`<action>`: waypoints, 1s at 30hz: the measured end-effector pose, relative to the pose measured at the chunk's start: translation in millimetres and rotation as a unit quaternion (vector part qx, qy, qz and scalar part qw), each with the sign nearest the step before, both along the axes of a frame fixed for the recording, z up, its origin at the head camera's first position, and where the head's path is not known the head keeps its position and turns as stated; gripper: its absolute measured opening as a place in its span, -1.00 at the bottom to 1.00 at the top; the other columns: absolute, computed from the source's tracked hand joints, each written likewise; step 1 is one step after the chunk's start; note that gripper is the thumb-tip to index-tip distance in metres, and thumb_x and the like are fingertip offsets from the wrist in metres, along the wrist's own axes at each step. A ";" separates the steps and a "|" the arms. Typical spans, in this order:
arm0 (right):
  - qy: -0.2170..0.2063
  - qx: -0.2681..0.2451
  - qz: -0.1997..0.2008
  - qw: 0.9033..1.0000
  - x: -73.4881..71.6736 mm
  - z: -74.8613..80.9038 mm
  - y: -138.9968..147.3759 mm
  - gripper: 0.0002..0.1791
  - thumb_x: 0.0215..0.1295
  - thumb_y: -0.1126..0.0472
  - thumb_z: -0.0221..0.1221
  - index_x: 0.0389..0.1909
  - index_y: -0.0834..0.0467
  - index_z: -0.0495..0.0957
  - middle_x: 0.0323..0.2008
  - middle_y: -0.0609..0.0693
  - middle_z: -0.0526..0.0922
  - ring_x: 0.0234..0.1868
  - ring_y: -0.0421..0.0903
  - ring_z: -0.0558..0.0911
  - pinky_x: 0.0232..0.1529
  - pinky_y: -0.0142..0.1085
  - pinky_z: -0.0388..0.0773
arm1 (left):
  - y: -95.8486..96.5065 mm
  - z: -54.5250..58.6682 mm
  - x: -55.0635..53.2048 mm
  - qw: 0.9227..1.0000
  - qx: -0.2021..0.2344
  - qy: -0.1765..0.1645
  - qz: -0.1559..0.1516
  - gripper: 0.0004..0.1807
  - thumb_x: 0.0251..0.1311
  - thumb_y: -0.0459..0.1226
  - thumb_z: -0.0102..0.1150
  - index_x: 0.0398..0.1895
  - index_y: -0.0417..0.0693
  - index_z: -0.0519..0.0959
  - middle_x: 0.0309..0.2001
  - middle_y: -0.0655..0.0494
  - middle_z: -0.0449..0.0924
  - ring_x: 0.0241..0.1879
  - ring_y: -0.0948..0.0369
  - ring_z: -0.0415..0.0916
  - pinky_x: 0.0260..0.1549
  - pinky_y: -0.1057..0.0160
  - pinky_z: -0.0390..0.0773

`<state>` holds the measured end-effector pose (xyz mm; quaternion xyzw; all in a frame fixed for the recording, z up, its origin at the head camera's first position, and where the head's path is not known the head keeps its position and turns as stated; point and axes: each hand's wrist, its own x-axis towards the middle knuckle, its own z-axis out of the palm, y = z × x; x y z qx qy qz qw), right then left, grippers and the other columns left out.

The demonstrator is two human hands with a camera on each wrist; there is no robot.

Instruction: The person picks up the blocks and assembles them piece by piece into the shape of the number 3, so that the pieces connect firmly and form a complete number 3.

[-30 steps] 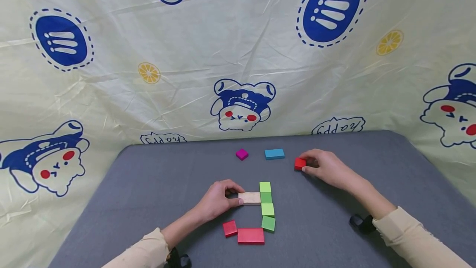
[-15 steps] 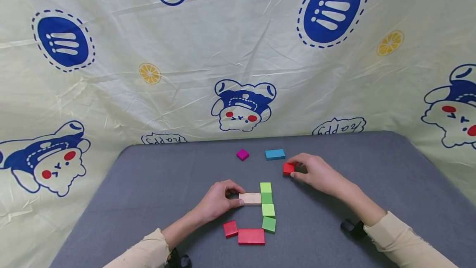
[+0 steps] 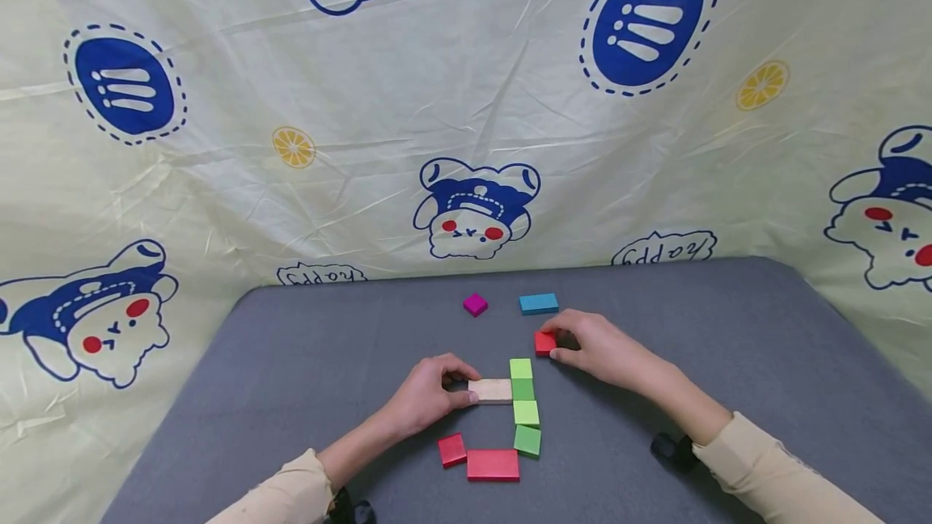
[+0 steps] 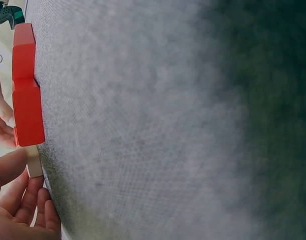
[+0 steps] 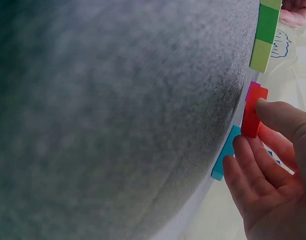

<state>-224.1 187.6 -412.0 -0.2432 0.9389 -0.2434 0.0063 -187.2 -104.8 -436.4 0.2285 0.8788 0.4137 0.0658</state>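
Note:
My left hand (image 3: 431,391) pinches the left end of a pale wooden block (image 3: 491,391), whose right end meets a column of green blocks (image 3: 523,389). In the left wrist view the thumb and fingers hold that wooden block (image 4: 34,162) from both sides. Between thumb and fingers my right hand (image 3: 599,348) grips a small red block (image 3: 544,344), just beyond and right of the column's far end. The right wrist view shows the red block (image 5: 253,112) in the fingertips, with the blue block (image 5: 226,154) behind it.
A red rectangular block (image 3: 493,466) lies at the column's near end, with a red square block (image 3: 451,450) at its left. Farther back on the grey table (image 3: 328,362) are a magenta block (image 3: 476,305) and a blue block (image 3: 538,303). A printed curtain (image 3: 349,209) hangs behind.
My right hand has carried the small red block left and nearer, from right of the blue block toward the green column. My left hand has stayed on the wooden block.

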 end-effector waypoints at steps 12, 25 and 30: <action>-0.024 0.008 0.029 0.999 -8.5 -0.5 -10.2 -0.63 0.20 0.21 0.37 0.04 0.11 0.62 -0.21 -0.13 0.58 -0.19 -0.13 0.52 -0.11 -0.17 0.52 | -0.7 -0.9 0.0 1.000 0.004 0.000 0.001 -0.78 0.13 -0.30 0.40 -0.13 0.00 0.71 -0.21 0.25 0.57 -0.18 0.24 0.47 -0.12 0.21 0.49; -0.051 0.023 0.023 0.998 -16.8 -1.5 -18.2 -0.63 0.22 0.17 0.36 0.05 0.08 0.62 -0.20 -0.13 0.58 -0.17 -0.12 0.51 -0.07 -0.14 0.52 | -0.7 -1.3 0.4 1.000 0.013 -0.002 -0.001 -0.78 0.13 -0.30 0.40 -0.13 0.00 0.70 -0.20 0.24 0.57 -0.18 0.23 0.48 -0.12 0.21 0.50; -0.054 0.024 0.029 0.998 -18.8 -2.4 -20.1 -0.63 0.23 0.17 0.35 0.07 0.08 0.62 -0.18 -0.13 0.58 -0.15 -0.12 0.51 -0.05 -0.13 0.52 | -0.8 -1.2 -0.4 1.000 0.012 -0.004 0.000 -0.78 0.13 -0.29 0.40 -0.13 0.02 0.70 -0.20 0.25 0.57 -0.17 0.23 0.48 -0.11 0.20 0.50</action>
